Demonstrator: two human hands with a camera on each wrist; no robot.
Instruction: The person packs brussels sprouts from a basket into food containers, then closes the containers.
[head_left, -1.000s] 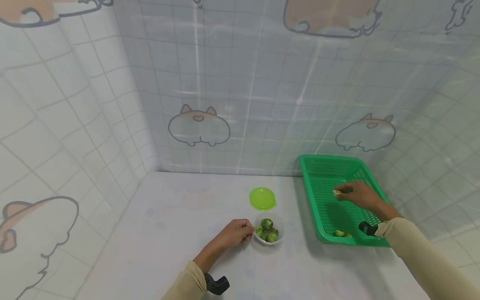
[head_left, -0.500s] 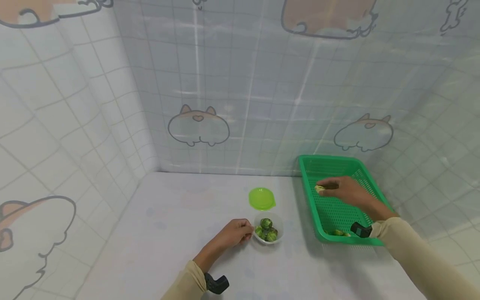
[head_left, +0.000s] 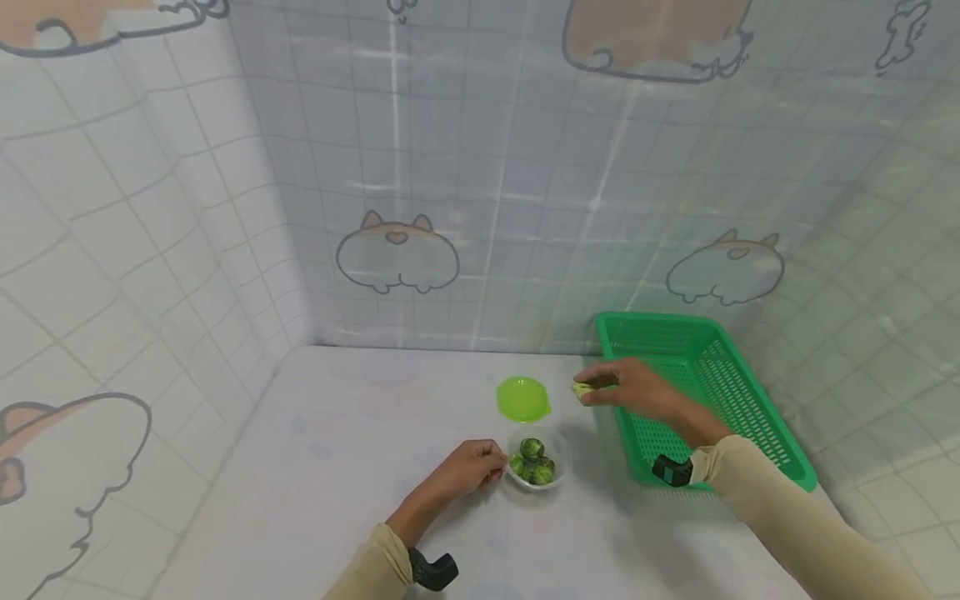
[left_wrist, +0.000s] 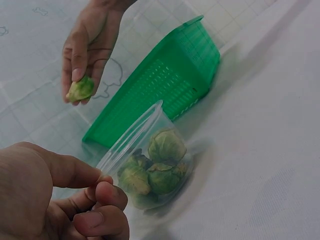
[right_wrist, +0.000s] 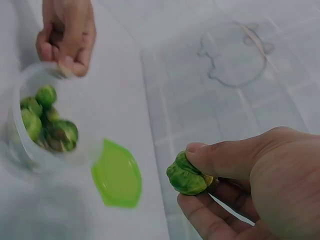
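A clear plastic tub [left_wrist: 150, 120] with several Brussels sprouts [left_wrist: 167, 146] inside stands on the white tabletop. My left hand [head_left: 468, 467] pinches its rim on the left side between thumb and fingers. Between the thumb and fingers of my right hand [head_left: 637, 390] is a single Brussels sprout [right_wrist: 187, 175], green with a yellowish stem end. That hand is in the air by the left edge of the green basket [head_left: 765, 417], to the right of the lime-green lid [head_left: 523, 399]. The lid lies flat behind the tub.
The basket has slotted walls and stands at the right, near the back wall sheet [head_left: 480, 275]. My right forearm [head_left: 772, 500] crosses over its front edge and hides part of its inside. Sheeting with animal drawings encloses the table [head_left: 360, 467] at back and sides.
My right hand has moved left from over the basket to beyond its left edge, carrying the Brussels sprout. The left hand and the tub stay where they were.
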